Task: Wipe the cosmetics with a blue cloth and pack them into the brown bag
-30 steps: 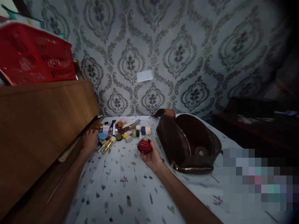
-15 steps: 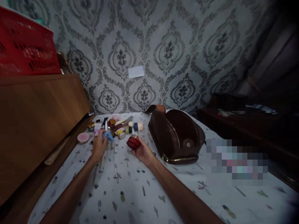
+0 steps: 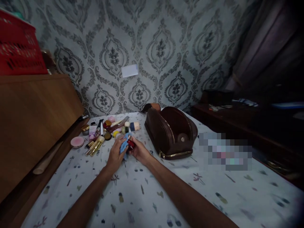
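The left hand (image 3: 117,153) and right hand (image 3: 140,151) were together, clasping 2 things: a soft, crumpled blue cloth (image 3: 123,146) in the left, a glossy red bottle (image 3: 130,145) in the right. Cloth already met bottle — a wipe seemed under way, how complete I couldn't tell (much was hidden). Slim gold brushes (image 3: 96,146) lay untouched on the printed sheet (image 3: 133,199), outside the smooth brown bag (image 3: 154,131), which gaped open.
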`<state>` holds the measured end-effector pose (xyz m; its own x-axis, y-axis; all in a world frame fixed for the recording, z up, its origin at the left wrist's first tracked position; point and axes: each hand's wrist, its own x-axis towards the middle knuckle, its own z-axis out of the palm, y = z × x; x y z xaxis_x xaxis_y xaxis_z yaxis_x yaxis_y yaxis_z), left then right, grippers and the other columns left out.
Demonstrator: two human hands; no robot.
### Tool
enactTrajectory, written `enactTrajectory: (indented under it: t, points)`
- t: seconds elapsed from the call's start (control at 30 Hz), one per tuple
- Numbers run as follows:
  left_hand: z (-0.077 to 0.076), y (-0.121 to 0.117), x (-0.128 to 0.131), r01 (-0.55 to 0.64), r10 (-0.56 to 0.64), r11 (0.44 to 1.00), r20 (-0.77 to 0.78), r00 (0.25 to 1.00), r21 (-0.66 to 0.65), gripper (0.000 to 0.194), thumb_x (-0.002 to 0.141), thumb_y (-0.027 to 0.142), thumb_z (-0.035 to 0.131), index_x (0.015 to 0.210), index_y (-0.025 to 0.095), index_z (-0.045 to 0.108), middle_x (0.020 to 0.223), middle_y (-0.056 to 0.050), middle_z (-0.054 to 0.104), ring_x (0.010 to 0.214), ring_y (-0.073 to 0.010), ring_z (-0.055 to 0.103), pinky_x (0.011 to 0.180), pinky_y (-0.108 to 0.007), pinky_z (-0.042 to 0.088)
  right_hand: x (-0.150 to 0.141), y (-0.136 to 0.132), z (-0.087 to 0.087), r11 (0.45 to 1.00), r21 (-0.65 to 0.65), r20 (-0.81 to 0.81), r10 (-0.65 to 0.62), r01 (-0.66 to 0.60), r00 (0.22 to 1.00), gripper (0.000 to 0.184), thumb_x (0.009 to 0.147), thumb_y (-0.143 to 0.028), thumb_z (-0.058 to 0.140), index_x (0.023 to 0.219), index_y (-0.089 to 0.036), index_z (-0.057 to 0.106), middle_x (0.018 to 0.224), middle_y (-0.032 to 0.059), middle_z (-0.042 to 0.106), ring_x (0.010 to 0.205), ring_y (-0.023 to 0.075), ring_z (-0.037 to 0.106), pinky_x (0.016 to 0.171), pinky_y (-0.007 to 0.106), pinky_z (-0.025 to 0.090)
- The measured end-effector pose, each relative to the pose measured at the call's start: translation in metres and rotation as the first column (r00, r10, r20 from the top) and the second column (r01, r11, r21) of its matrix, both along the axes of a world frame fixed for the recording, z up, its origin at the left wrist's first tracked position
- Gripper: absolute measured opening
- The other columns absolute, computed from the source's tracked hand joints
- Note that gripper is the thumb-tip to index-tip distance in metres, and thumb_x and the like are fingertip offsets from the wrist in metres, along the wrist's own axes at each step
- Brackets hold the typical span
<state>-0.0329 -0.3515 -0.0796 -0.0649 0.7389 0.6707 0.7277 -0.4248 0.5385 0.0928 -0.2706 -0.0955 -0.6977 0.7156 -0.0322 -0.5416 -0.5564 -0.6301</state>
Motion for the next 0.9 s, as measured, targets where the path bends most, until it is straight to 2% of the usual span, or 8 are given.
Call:
enactTrajectory:
  t: [0.2,0.37,0.47,0.57,0.63,0.7,0.8,0.9]
  points:
    - [-0.006,-0.002,-0.005,-0.044,0.045,0.998,-0.028,0.999,0.037,0.027,0.095,0.037,0.049,0.117,0.023,0.055,0.125,-0.009,0.062,0.122,-0.0250,0.058,0.107,-0.043,0.046,-0.001,-0.001,-0.001,0.999,0.024,-0.002,0.026,-0.026,1.000,0.034,0.078,-0.048,0.077,0.094,-0.020,0.063,0.074,-0.0039,0.068,0.059,0.0102,0.060,0.050,0.019,0.045]
    - [-0.015,0.000,-0.011,-0.151,0.152,0.987,0.023,0.988,-0.046,0.040,0.091,0.050,0.047,0.121,0.024,0.052,0.122,-0.008,0.063,0.117,-0.0271,0.060,0.104,-0.045,0.049,-0.001,0.001,-0.001,0.999,0.044,0.105,0.010,-0.015,0.994,0.039,0.078,-0.051,0.074,0.092,-0.017,0.060,0.071,-0.0007,0.067,0.056,0.0141,0.060,0.053,0.026,0.049]
    - [-0.015,0.002,-0.013,-0.164,0.172,0.981,0.072,0.982,-0.106,0.049,0.085,0.061,0.049,0.119,0.026,0.051,0.120,-0.007,0.062,0.110,-0.0295,0.063,0.099,-0.047,0.052,-0.004,0.006,-0.009,0.985,0.158,0.156,0.041,-0.066,0.987,0.050,0.070,-0.058,0.077,0.094,-0.020,0.054,0.067,-0.0031,0.065,0.053,0.0161,0.062,0.052,0.027,0.048]
    - [-0.011,0.000,-0.012,-0.202,0.232,0.958,0.135,0.963,-0.203,0.049,0.079,0.069,0.049,0.113,0.034,0.051,0.112,-0.001,0.064,0.100,-0.0311,0.065,0.091,-0.052,0.055,-0.007,0.004,-0.015,0.964,0.264,0.234,-0.073,0.008,0.969,0.066,0.058,-0.067,0.080,0.095,-0.023,0.047,0.069,-0.0045,0.062,0.052,0.0166,0.061,0.052,0.028,0.048]
    - [-0.009,-0.001,-0.011,-0.238,0.288,0.933,0.164,0.944,-0.271,0.044,0.080,0.070,0.044,0.108,0.037,0.050,0.103,0.003,0.065,0.096,-0.0314,0.066,0.089,-0.055,0.055,-0.005,-0.002,-0.014,0.912,0.401,0.310,-0.226,0.089,0.924,0.070,0.053,-0.069,0.081,0.094,-0.023,0.049,0.074,-0.0046,0.060,0.056,0.0148,0.059,0.054,0.028,0.048]
    - [-0.007,-0.001,-0.010,-0.273,0.337,0.910,0.170,0.926,-0.313,0.040,0.081,0.070,0.040,0.101,0.038,0.051,0.092,0.004,0.066,0.091,-0.0321,0.067,0.086,-0.056,0.055,-0.001,-0.010,-0.011,0.798,0.591,0.386,-0.404,0.114,0.829,0.067,0.053,-0.066,0.083,0.095,-0.023,0.053,0.078,-0.0045,0.059,0.064,0.0144,0.058,0.060,0.028,0.048]
    - [-0.005,0.000,-0.010,-0.298,0.359,0.900,0.154,0.921,-0.318,0.039,0.081,0.071,0.036,0.095,0.038,0.051,0.083,0.005,0.066,0.086,-0.0318,0.068,0.081,-0.053,0.056,0.009,-0.020,-0.002,0.622,0.782,0.449,-0.592,0.025,0.669,0.062,0.059,-0.060,0.084,0.103,-0.024,0.059,0.083,-0.0040,0.062,0.078,0.0168,0.059,0.070,0.028,0.048]
    - [-0.003,0.001,-0.009,-0.314,0.346,0.917,0.100,0.933,-0.246,0.036,0.082,0.067,0.036,0.094,0.037,0.053,0.082,0.004,0.069,0.081,-0.0305,0.070,0.074,-0.048,0.058,0.015,-0.025,0.007,0.516,0.854,0.451,-0.682,-0.058,0.575,0.059,0.067,-0.060,0.080,0.111,-0.026,0.060,0.095,-0.0014,0.067,0.090,0.0200,0.063,0.080,0.030,0.049]
